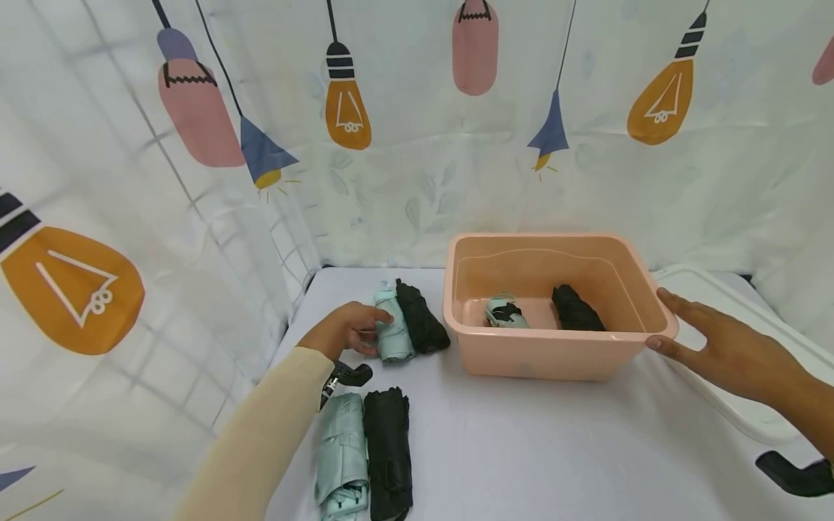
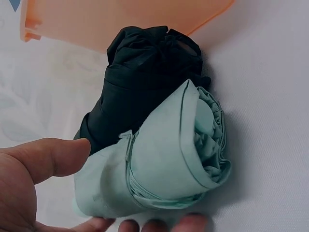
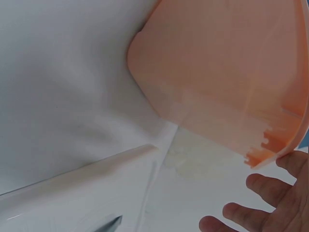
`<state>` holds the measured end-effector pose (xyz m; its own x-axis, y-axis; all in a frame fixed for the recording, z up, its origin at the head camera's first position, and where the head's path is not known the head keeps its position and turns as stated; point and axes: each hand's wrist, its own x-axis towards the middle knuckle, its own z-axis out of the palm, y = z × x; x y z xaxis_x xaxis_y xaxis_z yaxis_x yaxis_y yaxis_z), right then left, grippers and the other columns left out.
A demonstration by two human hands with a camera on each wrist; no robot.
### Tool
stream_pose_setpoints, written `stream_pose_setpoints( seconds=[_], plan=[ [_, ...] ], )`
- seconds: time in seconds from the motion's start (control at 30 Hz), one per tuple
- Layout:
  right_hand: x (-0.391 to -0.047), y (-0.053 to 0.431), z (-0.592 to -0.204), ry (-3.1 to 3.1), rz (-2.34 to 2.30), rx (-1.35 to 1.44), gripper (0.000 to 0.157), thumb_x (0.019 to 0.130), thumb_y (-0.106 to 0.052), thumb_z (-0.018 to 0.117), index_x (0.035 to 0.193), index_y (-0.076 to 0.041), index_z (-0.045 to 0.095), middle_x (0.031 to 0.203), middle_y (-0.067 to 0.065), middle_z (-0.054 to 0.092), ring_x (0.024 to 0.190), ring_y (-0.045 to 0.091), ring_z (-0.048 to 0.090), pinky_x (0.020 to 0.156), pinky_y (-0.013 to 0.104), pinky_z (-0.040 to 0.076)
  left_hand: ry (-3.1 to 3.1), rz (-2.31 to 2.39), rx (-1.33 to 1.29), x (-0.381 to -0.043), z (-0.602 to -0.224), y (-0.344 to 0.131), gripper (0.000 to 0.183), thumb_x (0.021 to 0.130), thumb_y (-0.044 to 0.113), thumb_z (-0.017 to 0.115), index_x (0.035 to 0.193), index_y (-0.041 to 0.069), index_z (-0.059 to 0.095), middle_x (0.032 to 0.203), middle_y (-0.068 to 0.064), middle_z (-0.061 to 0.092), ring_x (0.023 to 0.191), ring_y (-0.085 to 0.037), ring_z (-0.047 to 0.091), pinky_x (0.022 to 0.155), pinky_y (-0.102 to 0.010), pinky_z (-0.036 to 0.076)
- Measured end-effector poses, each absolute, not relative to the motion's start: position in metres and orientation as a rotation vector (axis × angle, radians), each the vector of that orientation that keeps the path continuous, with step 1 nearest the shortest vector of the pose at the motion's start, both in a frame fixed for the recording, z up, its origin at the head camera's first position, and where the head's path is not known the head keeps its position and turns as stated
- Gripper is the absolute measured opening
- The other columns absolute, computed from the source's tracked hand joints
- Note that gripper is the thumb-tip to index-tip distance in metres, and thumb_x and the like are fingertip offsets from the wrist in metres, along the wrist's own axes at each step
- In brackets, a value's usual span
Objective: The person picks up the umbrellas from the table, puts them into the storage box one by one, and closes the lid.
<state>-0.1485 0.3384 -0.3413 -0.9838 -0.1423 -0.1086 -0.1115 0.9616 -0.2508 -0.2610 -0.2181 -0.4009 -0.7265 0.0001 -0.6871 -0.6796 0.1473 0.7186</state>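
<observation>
My left hand (image 1: 355,327) is at a light-green folded umbrella (image 1: 394,334), its thumb over the far end and its fingers along the left side. In the left wrist view the thumb lies straight and the fingertips show at the umbrella's lower edge. Against it leans a black folded umbrella (image 1: 422,318). My right hand (image 1: 730,347), fingers spread and straight, touches the right rim of a peach plastic tub (image 1: 528,356). Inside the tub lie a light-green bundle with black (image 1: 505,312) and a black bundle (image 1: 577,310).
Nearer on the white-covered table (image 1: 521,449) lie another light-green folded umbrella (image 1: 343,452) and a black one (image 1: 388,452), side by side. A white lid (image 1: 736,405) lies right of the tub, partly behind my right hand. Patterned curtain (image 1: 417,195) hangs behind and at the left.
</observation>
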Motion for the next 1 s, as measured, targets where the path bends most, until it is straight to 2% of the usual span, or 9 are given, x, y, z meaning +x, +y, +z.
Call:
stream_pose_setpoints(
  seconds=[0.13,0.27,0.47,0.7,1.0],
  plan=[
    [-0.148,0.339,-0.341,2.994,-0.374,-0.201,0.101,0.095,-0.071,0.054,0.166,-0.017,0.006,0.154,0.041,0.027,0.131,0.066,0.032,0.089,0.082,0.034,1.898,1.614,-0.578,-0.264,-0.405,-0.217,0.069,0.098,0.010,0.064,0.155,-0.002,0.026,0.155,-0.027,0.034,0.142,-0.043,0.038,0.098,-0.062,0.048],
    [-0.148,0.340,-0.341,2.997,-0.387,-0.212,0.101,0.095,-0.070,0.054,0.166,-0.016,0.006,0.154,0.040,0.028,0.132,0.065,0.032,0.090,0.082,0.034,1.926,1.602,-0.531,-0.264,-0.408,-0.217,0.065,0.097,0.003,0.063,0.152,0.001,0.029,0.150,-0.025,0.040,0.138,-0.041,0.042,0.099,-0.059,0.049],
    [-0.148,0.340,-0.341,2.990,-0.388,-0.202,0.101,0.095,-0.071,0.053,0.165,-0.017,0.005,0.154,0.041,0.027,0.132,0.066,0.031,0.091,0.082,0.033,1.935,1.603,-0.500,-0.262,-0.408,-0.220,0.080,0.096,-0.003,0.064,0.161,0.008,0.019,0.149,-0.024,0.040,0.136,-0.041,0.044,0.097,-0.056,0.052],
    [-0.149,0.339,-0.341,2.991,-0.386,-0.212,0.100,0.095,-0.071,0.054,0.166,-0.018,0.006,0.154,0.041,0.027,0.132,0.065,0.032,0.089,0.082,0.035,1.891,1.617,-0.464,-0.260,-0.411,-0.224,0.079,0.097,-0.003,0.064,0.162,0.005,0.020,0.146,-0.023,0.043,0.130,-0.041,0.050,0.089,-0.047,0.058],
    [-0.147,0.340,-0.341,2.993,-0.389,-0.214,0.099,0.095,-0.071,0.054,0.166,-0.020,0.006,0.154,0.039,0.028,0.132,0.065,0.032,0.087,0.081,0.036,1.926,1.617,-0.453,-0.258,-0.410,-0.231,0.086,0.095,-0.002,0.068,0.163,0.012,0.018,0.147,-0.024,0.042,0.127,-0.042,0.053,0.080,-0.045,0.061]
  ],
)
